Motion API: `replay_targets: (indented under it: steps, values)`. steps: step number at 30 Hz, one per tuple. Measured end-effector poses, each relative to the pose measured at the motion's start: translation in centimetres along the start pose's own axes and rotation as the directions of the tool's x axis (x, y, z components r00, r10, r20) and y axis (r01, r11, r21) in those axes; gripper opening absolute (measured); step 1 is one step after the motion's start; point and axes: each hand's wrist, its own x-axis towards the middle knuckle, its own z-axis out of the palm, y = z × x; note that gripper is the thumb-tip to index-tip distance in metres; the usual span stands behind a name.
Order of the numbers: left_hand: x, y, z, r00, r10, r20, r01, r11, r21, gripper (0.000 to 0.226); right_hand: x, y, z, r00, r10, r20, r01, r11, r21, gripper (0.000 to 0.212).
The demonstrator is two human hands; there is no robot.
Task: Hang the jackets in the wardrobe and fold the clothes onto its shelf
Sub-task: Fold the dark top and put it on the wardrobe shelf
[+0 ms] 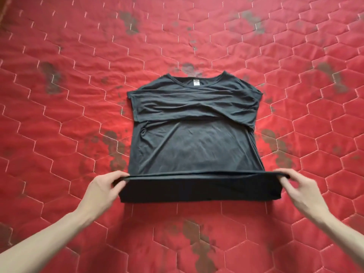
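Observation:
A dark grey T-shirt (pixel 194 142) lies flat on the red quilted bed cover (pixel 78 95), neckline pointing away from me. Both sleeves are folded across the chest. The bottom hem is lifted off the cover and stretched taut between my hands. My left hand (pixel 104 191) pinches the hem's left corner. My right hand (pixel 299 189) pinches the right corner. Below the raised hem a dark band of the shirt hangs down to the cover.
The red bed cover with hexagon stitching and dark green-grey blotches fills the whole view around the shirt. No wardrobe, hanger or other garment is visible.

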Motion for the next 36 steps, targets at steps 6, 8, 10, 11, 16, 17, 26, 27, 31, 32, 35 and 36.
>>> replay_targets:
  steps: [6,8,10,11,16,17,26,27,31,32,35,36]
  values:
    - [8.5,1.3,-1.2,0.983,-0.126,-0.131,0.089,0.962,-0.258,0.012,9.7,-3.2,1.3,0.987,0.112,-0.115,-0.092,0.982,0.166,0.022]
    - [10.8,1.1,-1.2,0.975,-0.158,-0.155,0.103,0.943,-0.315,0.013,12.1,-3.9,1.9,0.981,0.123,-0.147,-0.099,0.982,0.162,0.016]
    - [12.9,0.3,-1.0,0.969,-0.199,-0.147,0.134,0.922,-0.363,0.016,14.1,-4.2,2.6,0.976,0.14,-0.167,-0.115,0.982,0.146,0.012]
    - [13.8,-0.1,-0.8,0.965,-0.226,-0.134,0.157,0.906,-0.394,0.018,15.0,-4.2,2.9,0.973,0.15,-0.176,-0.128,0.983,0.13,0.013]
    - [18.0,-1.9,0.7,0.952,-0.268,-0.145,0.192,0.897,-0.398,0.021,18.9,-3.9,4.6,0.962,0.188,-0.2,-0.198,0.98,-0.031,0.024]
    - [18.6,-2.2,1.1,0.944,-0.289,-0.158,0.207,0.893,-0.399,0.025,19.3,-3.7,5.0,0.959,0.201,-0.199,-0.214,0.976,-0.045,0.027]
    - [19.3,-1.2,3.6,0.879,-0.375,-0.294,0.29,0.911,-0.295,0.031,17.3,-4.6,7.1,0.952,0.11,-0.285,-0.19,0.943,-0.272,0.04]
    - [18.5,-0.6,3.9,0.877,-0.337,-0.343,0.28,0.938,-0.204,0.039,16.1,-4.9,7.3,0.951,0.009,-0.308,-0.111,0.943,-0.315,0.038]
    - [13.7,1.3,4.8,0.939,0.234,-0.25,-0.168,0.951,0.26,0.04,11.3,-3.1,8.0,0.957,-0.292,-0.003,0.267,0.878,-0.396,0.047]
    - [12.5,1.3,5.1,0.919,0.378,-0.108,-0.33,0.891,0.311,0.041,10.2,-2.2,8.0,0.941,-0.312,0.13,0.338,0.852,-0.401,0.056]
    - [8.9,0.7,6.1,0.785,0.527,0.325,-0.619,0.666,0.416,0.052,7.1,0.2,7.3,0.868,-0.321,0.379,0.479,0.744,-0.466,0.085]
    - [8.0,0.3,6.4,0.764,0.51,0.395,-0.645,0.624,0.442,0.055,6.4,0.5,6.9,0.855,-0.324,0.404,0.504,0.701,-0.505,0.089]
